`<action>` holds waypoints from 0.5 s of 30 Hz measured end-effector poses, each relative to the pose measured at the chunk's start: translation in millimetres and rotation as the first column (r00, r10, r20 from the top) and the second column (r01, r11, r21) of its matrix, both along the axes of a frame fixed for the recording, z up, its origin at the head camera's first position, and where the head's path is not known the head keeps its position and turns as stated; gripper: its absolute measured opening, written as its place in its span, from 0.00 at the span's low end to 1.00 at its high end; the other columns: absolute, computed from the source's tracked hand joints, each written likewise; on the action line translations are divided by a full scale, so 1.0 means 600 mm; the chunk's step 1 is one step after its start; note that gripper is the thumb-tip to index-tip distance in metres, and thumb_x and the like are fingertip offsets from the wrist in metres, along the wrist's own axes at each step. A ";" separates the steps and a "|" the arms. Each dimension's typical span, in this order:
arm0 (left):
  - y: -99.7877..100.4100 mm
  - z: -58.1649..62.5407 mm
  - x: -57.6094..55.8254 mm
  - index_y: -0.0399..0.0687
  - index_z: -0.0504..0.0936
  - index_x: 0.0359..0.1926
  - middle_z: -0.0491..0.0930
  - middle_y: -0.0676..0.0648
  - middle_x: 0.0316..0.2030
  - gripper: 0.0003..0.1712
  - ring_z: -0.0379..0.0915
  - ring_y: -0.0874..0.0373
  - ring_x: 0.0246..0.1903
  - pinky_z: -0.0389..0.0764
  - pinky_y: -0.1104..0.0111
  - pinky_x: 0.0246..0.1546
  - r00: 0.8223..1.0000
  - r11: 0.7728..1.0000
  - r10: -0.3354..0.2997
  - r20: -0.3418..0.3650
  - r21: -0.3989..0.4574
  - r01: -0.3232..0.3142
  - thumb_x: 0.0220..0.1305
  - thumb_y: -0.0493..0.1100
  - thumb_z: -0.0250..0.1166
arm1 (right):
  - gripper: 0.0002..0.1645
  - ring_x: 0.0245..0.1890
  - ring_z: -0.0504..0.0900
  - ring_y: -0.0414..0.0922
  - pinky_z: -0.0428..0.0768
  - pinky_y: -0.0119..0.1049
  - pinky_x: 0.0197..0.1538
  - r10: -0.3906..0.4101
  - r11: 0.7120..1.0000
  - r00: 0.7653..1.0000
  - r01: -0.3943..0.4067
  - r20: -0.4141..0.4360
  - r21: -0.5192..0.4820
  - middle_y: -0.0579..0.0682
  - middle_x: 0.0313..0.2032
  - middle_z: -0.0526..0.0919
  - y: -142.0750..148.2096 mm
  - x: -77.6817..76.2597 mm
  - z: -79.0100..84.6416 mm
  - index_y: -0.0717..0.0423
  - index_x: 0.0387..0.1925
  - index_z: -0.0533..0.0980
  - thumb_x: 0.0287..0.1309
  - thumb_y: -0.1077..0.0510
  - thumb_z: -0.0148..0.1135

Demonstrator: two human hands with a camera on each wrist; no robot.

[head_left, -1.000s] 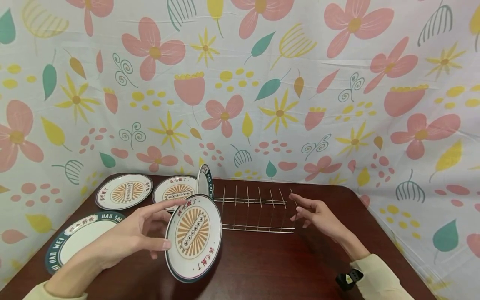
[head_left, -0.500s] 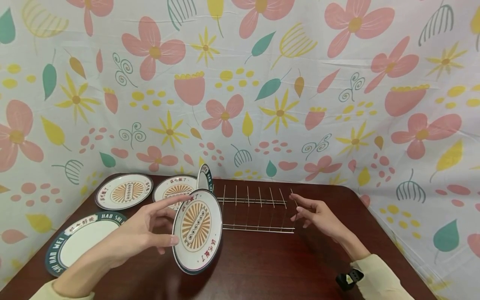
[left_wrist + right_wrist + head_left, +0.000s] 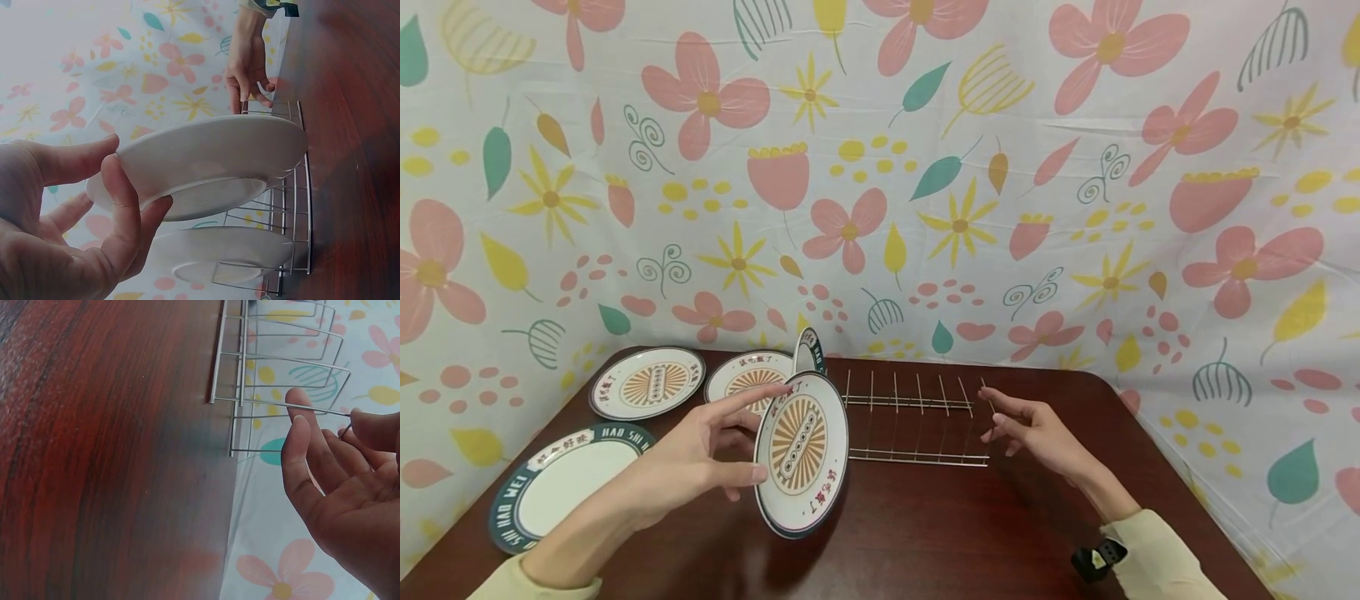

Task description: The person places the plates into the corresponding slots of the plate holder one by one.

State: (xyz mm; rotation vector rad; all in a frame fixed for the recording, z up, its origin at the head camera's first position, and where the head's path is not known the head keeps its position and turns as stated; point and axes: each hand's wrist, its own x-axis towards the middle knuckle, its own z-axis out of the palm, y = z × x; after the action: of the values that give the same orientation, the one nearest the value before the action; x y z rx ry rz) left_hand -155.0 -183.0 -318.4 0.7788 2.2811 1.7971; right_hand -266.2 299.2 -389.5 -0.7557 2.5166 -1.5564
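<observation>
My left hand (image 3: pixel 688 467) pinches a round white plate (image 3: pixel 802 454) by its left edge, thumb on the near side. The plate is tilted steeply, its orange sunburst centre and red lettering facing me, close to the left end of a metal wire dish rack (image 3: pixel 917 457). Its pale underside shows in the left wrist view. Another plate (image 3: pixel 807 350) stands upright in the rack's left end, partly hidden behind the held one. At the rack's right end, my right hand (image 3: pixel 1037 433) pinches the last wire divider (image 3: pixel 347 428) between thumb and fingers.
On the left of the dark red table (image 3: pixel 940 533) lie a sunburst plate (image 3: pixel 649 383), a second sunburst plate (image 3: pixel 752 367) and a green-rimmed plate (image 3: pixel 572 479), partly behind my left forearm. A flower-printed cloth (image 3: pixel 880 183) hangs behind the table.
My left hand has carried the plate a little to the right and up, nearer the rack, and turned it more edge-on. The right hand keeps its hold on the rack.
</observation>
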 end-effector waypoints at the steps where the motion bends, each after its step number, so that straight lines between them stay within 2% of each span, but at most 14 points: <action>1: 0.000 0.000 0.000 0.51 0.67 0.79 0.75 0.30 0.48 0.49 0.81 0.47 0.37 0.85 0.55 0.23 1.000 1.000 0.001 0.001 0.000 -0.001 0.59 0.30 0.75 | 0.31 0.47 0.89 0.54 0.86 0.46 0.36 0.000 1.000 1.000 0.000 0.001 0.000 0.67 0.75 0.65 0.000 0.000 0.000 0.63 0.79 0.62 0.80 0.65 0.52; 15: -0.001 -0.001 -0.007 0.51 0.66 0.80 0.76 0.30 0.49 0.49 0.82 0.47 0.38 0.85 0.56 0.27 1.000 1.000 0.009 0.000 -0.029 -0.009 0.60 0.31 0.75 | 0.31 0.47 0.89 0.54 0.86 0.45 0.36 -0.004 1.000 1.000 0.004 0.002 -0.002 0.66 0.75 0.65 -0.002 0.002 0.001 0.63 0.79 0.62 0.80 0.63 0.53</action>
State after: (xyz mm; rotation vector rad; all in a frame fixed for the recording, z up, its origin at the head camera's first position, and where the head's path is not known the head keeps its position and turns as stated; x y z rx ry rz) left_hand -159.2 -183.7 -319.0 0.7650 2.3095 1.7631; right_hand -265.2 298.3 -389.1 -0.7499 2.5168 -1.5608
